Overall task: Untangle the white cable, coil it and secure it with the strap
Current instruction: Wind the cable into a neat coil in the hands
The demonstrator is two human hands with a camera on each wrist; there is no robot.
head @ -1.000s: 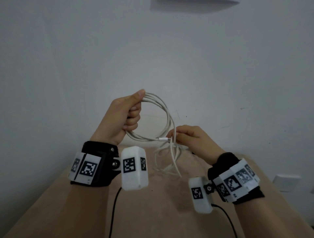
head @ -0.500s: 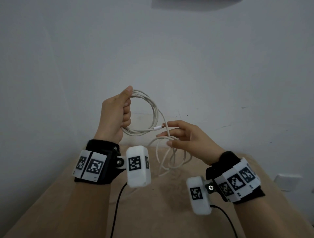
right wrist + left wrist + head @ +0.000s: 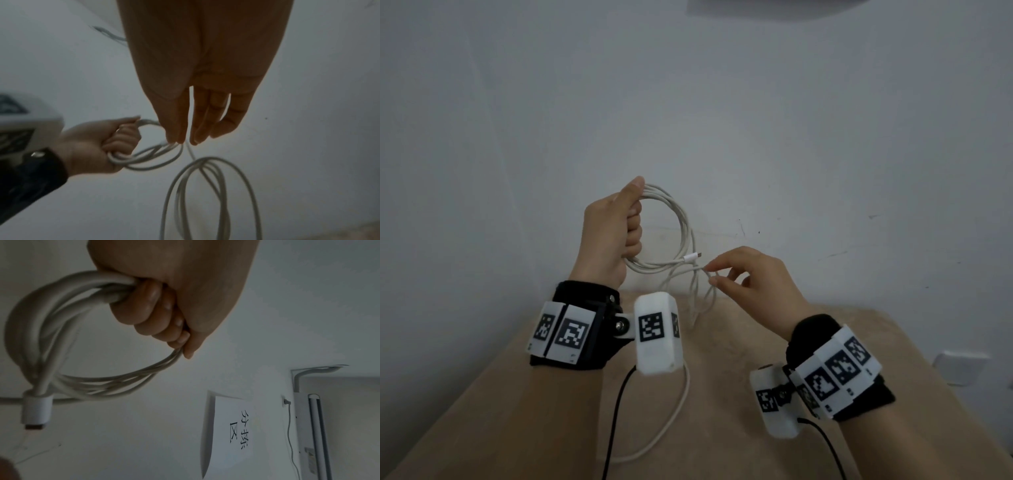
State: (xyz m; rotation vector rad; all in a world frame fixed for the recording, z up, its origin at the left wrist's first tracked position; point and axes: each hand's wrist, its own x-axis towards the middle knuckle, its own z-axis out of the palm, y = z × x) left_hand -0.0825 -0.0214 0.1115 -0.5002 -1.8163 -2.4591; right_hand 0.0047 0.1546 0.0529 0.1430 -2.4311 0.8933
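Your left hand (image 3: 613, 233) is closed in a fist around several finished turns of the white cable (image 3: 681, 222), holding the coil upright above the counter (image 3: 739, 359). One connector (image 3: 693, 256) sticks out from the bottom of the coil, pointing toward your right hand (image 3: 753, 281).

Your right hand pinches a strand of the cable between thumb and fingertips (image 3: 711, 281), just beside the coil; the other fingers are loosely extended. Below that pinch, a few slack loops (image 3: 205, 186) hang down toward the counter, and a further length (image 3: 678, 411) lies curved on the counter surface.

Progress assessment: coiling is partly done. The turns in your left hand appear orderly, but the hanging loops cross one another, so some untangling probably remains. The length on the counter has yet to be gathered in.

No strap is visible in any view, so the securing step has not begun.

Remaining steps, as judged from this state:
1. Free the hanging loops.
2. Wind the slack onto the coil.
3. Locate and fasten the strap.
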